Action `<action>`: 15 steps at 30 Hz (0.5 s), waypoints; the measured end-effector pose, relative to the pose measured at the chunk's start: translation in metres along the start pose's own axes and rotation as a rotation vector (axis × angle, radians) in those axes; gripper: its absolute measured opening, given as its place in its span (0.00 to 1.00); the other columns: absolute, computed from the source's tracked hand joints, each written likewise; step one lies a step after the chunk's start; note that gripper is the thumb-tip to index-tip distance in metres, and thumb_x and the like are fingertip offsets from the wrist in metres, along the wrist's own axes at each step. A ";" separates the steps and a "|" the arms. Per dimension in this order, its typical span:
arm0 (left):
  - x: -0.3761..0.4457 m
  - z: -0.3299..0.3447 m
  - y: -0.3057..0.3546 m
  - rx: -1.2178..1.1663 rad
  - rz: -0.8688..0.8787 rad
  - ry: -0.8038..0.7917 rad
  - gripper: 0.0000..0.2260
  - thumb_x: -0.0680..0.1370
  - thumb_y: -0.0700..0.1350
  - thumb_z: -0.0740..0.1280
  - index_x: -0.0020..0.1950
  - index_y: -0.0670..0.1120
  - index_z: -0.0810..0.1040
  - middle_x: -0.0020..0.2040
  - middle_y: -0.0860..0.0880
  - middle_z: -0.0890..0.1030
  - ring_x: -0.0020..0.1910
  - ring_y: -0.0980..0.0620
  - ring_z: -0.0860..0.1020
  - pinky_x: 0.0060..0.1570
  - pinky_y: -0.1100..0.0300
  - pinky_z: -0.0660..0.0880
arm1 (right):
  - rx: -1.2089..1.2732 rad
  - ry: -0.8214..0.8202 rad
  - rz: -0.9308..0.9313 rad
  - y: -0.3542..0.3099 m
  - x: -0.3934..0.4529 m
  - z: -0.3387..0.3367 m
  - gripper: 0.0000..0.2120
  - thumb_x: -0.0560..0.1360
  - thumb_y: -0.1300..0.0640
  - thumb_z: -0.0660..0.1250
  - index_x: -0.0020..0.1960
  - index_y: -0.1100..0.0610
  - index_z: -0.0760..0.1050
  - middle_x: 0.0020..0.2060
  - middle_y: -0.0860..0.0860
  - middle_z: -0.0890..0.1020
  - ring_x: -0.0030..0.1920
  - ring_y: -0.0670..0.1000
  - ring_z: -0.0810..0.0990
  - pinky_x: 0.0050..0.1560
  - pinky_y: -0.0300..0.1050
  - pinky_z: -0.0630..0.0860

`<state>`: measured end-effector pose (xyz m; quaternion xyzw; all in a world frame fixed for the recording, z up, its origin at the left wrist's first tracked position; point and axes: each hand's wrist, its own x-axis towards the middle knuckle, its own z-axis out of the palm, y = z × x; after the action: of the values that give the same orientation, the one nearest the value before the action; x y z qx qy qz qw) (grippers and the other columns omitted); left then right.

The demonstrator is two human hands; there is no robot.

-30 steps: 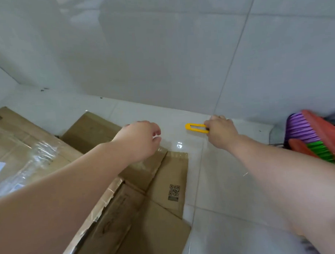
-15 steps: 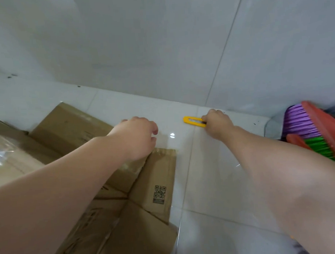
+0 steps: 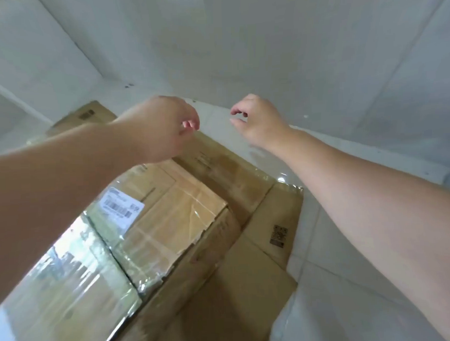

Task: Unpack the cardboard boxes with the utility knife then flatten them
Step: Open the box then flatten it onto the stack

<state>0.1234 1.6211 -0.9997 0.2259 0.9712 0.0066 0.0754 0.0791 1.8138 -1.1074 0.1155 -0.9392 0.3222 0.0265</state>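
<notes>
My left hand [image 3: 163, 129] and right hand [image 3: 258, 120] hover loosely curled, holding nothing, above the tape-sealed brown cardboard box [image 3: 154, 223] on flattened brown cardboard [image 3: 251, 284].

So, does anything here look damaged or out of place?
The taped box has a torn, ragged cardboard edge at its near right corner. Its clear tape is wrinkled. Both hands, left and right, hold nothing, and no knife is in view.

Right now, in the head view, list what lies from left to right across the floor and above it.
Taped box with the shipping label → left hand → right hand → flattened cardboard flap with the QR code.
</notes>
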 end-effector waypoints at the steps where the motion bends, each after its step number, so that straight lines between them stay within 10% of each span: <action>1: -0.021 -0.007 -0.015 0.005 -0.012 0.001 0.12 0.75 0.41 0.60 0.53 0.52 0.80 0.52 0.54 0.77 0.51 0.50 0.75 0.55 0.54 0.72 | 0.017 0.012 -0.089 -0.029 0.002 -0.001 0.13 0.77 0.58 0.64 0.58 0.60 0.79 0.57 0.58 0.77 0.57 0.58 0.76 0.55 0.45 0.70; 7: -0.146 -0.002 -0.081 -0.058 -0.019 -0.109 0.19 0.67 0.37 0.56 0.45 0.53 0.84 0.49 0.57 0.79 0.49 0.53 0.77 0.52 0.54 0.75 | -0.084 -0.221 -0.496 -0.170 -0.042 0.017 0.12 0.77 0.54 0.64 0.58 0.56 0.80 0.57 0.55 0.76 0.56 0.56 0.75 0.55 0.45 0.71; 11: -0.189 0.031 -0.100 -0.126 -0.012 -0.172 0.27 0.67 0.32 0.56 0.56 0.54 0.81 0.59 0.54 0.75 0.60 0.54 0.71 0.59 0.55 0.71 | -0.203 -0.428 -0.513 -0.210 -0.070 0.054 0.11 0.77 0.52 0.64 0.55 0.56 0.79 0.58 0.53 0.74 0.59 0.54 0.73 0.59 0.48 0.71; 15: -0.180 0.031 -0.097 -0.217 -0.044 -0.161 0.20 0.68 0.32 0.57 0.45 0.53 0.79 0.51 0.56 0.75 0.55 0.52 0.73 0.55 0.51 0.72 | -0.302 -0.458 -0.480 -0.211 -0.075 0.071 0.08 0.77 0.52 0.64 0.47 0.56 0.77 0.57 0.52 0.72 0.59 0.54 0.69 0.58 0.46 0.68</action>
<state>0.2448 1.4546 -1.0092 0.1949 0.9603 0.0917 0.1774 0.2032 1.6244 -1.0466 0.3967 -0.9039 0.1304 -0.0929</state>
